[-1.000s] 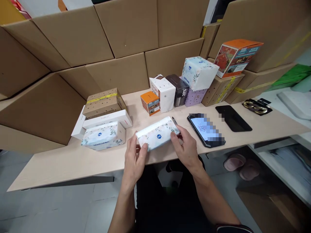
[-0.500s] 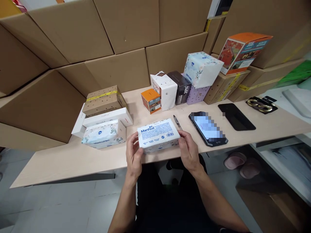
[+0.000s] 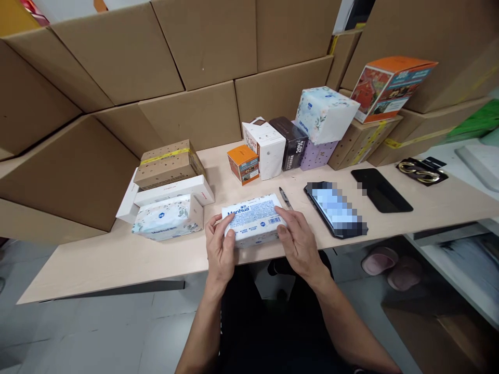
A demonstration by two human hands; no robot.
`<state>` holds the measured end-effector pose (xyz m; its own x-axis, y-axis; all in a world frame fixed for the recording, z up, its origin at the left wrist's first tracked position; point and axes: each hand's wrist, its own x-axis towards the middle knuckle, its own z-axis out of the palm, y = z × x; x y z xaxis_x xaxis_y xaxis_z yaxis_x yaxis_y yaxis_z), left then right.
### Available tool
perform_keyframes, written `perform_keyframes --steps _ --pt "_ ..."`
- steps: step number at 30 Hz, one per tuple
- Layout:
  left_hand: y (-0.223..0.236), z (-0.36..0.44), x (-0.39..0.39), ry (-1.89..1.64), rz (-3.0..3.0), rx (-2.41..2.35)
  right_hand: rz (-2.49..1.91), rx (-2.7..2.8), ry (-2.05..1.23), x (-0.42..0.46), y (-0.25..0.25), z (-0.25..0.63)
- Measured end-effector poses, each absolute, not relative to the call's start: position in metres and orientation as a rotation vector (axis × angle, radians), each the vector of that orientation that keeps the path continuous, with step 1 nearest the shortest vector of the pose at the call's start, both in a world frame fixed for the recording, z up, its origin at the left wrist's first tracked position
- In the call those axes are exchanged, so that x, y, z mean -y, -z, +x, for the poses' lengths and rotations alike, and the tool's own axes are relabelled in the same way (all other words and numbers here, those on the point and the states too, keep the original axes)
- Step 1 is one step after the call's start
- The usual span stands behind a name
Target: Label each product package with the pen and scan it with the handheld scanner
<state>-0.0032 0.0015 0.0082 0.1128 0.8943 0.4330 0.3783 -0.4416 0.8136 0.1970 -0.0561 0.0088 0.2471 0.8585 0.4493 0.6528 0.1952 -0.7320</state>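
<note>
A white tissue pack [image 3: 255, 215] with blue "Manhua" lettering lies near the front edge of the table, between my hands. My left hand [image 3: 221, 249] grips its left end, with fingertips over the top and the thumb at the front. At the right end, my right hand [image 3: 300, 241] holds it with fingers on top and the thumb against the front corner. A pen [image 3: 285, 198] lies just behind my right hand. Left of the held pack sits another floral tissue pack [image 3: 167, 218], in front of a long white box [image 3: 173, 190].
Behind stand a small orange box [image 3: 243, 164], a white box [image 3: 268, 156], a dark box [image 3: 289, 145] and a tissue pack [image 3: 325, 114] on a purple box [image 3: 318, 155]. To the right lie a rugged phone [image 3: 335, 208] and a black flat slab [image 3: 382, 190]. Cardboard boxes [image 3: 206, 114] wall the back.
Both hands have moved inward over the tissue pack; the fingers now lie on its top face. The view has shifted slightly. The other things have stayed in place.
</note>
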Motion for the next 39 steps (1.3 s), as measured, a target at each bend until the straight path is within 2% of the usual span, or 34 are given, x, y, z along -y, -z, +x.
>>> perform_keyframes --steps 19,26,32,39 --pt "-0.006 -0.007 0.0 -1.286 1.866 -1.212 -1.454 1.416 -0.272 0.056 -0.006 0.198" --pt "0.005 -0.001 -0.002 -1.524 1.721 -0.967 -1.353 1.279 -0.282 0.05 -0.007 0.194" --pt "0.013 -0.002 -0.008 -1.596 1.926 -0.957 -1.381 1.154 -0.36 0.052 -0.001 0.191" --pt "-0.014 0.005 -0.002 -1.56 2.257 -1.046 -1.405 1.311 -0.149 0.052 -0.011 0.2"
